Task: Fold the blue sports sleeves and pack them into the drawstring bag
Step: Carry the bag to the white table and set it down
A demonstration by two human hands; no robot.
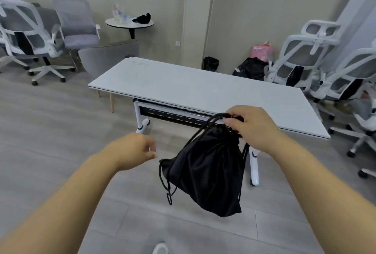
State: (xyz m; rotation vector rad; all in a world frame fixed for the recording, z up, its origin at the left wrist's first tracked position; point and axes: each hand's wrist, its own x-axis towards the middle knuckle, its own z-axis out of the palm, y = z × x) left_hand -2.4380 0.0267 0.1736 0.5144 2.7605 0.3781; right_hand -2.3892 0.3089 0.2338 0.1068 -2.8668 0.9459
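Note:
A black drawstring bag hangs in the air in front of me, its mouth cinched tight and its cords looping down on the left. My right hand grips the gathered top and cords of the bag just before the near edge of the white table. My left hand hovers to the left of the bag with fingers loosely curled, holding nothing. No blue sports sleeves are visible; the bag's inside is hidden.
White mesh office chairs crowd the right side, and more chairs stand at the far left. A small round table with cups stands by the back wall. Black and pink bags lie on the floor behind the table.

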